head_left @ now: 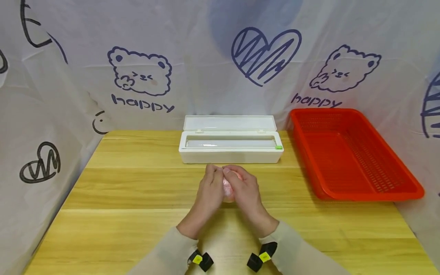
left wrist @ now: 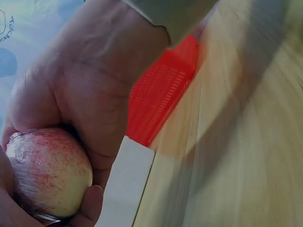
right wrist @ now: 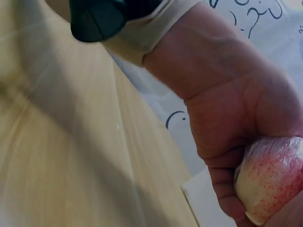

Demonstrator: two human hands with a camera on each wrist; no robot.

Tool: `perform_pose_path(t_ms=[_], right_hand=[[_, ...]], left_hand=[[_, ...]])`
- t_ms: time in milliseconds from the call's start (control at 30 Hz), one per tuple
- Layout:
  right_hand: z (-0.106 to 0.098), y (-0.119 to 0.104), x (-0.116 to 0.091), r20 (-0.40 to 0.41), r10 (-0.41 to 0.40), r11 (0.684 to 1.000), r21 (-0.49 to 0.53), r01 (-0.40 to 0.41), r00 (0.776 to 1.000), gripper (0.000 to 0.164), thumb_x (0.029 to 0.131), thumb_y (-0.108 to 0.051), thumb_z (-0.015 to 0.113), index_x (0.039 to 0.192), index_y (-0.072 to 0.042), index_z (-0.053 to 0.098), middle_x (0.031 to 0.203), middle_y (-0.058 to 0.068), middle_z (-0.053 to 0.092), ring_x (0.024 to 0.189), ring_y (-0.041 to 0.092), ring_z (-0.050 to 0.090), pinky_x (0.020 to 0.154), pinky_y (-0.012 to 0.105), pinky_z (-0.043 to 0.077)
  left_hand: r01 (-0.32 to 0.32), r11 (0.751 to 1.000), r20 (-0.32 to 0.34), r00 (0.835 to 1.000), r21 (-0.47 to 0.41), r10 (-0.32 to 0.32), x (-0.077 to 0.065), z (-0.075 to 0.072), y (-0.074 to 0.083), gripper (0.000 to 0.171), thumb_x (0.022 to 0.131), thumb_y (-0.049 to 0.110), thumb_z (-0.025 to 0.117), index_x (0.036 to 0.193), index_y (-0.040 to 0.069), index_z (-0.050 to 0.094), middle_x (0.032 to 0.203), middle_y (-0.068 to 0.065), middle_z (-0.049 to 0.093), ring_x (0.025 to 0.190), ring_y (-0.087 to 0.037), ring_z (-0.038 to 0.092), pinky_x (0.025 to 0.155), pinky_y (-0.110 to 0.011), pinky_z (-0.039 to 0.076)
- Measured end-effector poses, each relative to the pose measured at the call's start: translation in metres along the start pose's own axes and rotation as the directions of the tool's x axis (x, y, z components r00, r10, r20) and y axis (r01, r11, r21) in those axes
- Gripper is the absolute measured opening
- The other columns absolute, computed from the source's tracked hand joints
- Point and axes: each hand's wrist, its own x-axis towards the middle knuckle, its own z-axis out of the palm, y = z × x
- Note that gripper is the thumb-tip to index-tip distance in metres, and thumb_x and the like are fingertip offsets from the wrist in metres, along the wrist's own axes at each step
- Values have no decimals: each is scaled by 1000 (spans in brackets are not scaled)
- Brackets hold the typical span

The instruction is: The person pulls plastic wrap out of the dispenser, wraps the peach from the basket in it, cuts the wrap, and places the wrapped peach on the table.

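Observation:
Between both hands is a red-and-yellow apple (head_left: 228, 190) with clear plastic film drawn tightly over part of it. My left hand (head_left: 211, 187) curls round its left side, and my right hand (head_left: 245, 188) grips it from the right, thumbs close together on top. In the left wrist view the apple (left wrist: 54, 172) shows creased, shiny film on its upper left. The right wrist view has the wrapped apple (right wrist: 272, 177) against the palm and curled fingers. Just beyond the hands stands a white cling film box (head_left: 231, 156) with its lid raised.
A red plastic basket (head_left: 309, 172) stands at the right of the wooden table (head_left: 137, 187). The film box has a small green piece (head_left: 279, 147) at its right end. White cloth (head_left: 199, 76) with drawings hangs behind and at the sides.

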Motion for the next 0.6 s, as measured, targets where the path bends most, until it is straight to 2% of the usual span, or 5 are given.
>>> perform_pose_path(t_ms=[100,300,433,500,600], right_hand=[[0,1,2,-7,38,994,99,-37,999,24,91,-37,64,104,-19,74,109,5,69,96,22,60,76,34,54],[-7,-4,11,-15,136,929,348,-122,991,30,96,-27,57,113,-5,67,120,11,60,108,21,54,88,32,51],[-15,-9,10,66,140,948,279,-153,988,33,99,-28,50,118,-5,65,123,8,60,112,19,53,96,34,46],[-19,-11,9,109,112,967,215,-133,988,34,99,-31,49,117,-8,65,122,7,62,112,19,54,97,35,46],[-25,-12,10,200,46,974,207,-88,979,37,99,-34,48,121,-8,64,128,9,60,116,19,52,100,35,44]], left_hand=[[-13,1000,3,1000,8,13,0,-2,-1,32,105,39,32,101,15,52,94,-10,59,90,-24,54,75,-42,48],[0,996,117,993,-90,10,-4,-4,-3,54,101,57,28,136,21,49,132,-8,57,122,-22,48,105,-51,39],[-16,995,135,990,-101,29,-4,-5,-5,52,103,52,28,131,16,52,125,-11,59,115,-23,52,101,-50,42],[-6,993,115,993,-117,20,-3,-6,-5,52,104,49,28,123,11,58,117,-12,62,109,-24,54,98,-49,44],[36,989,93,995,-143,-23,0,-8,-5,52,104,45,30,115,8,65,111,-13,66,104,-24,57,95,-49,46]])
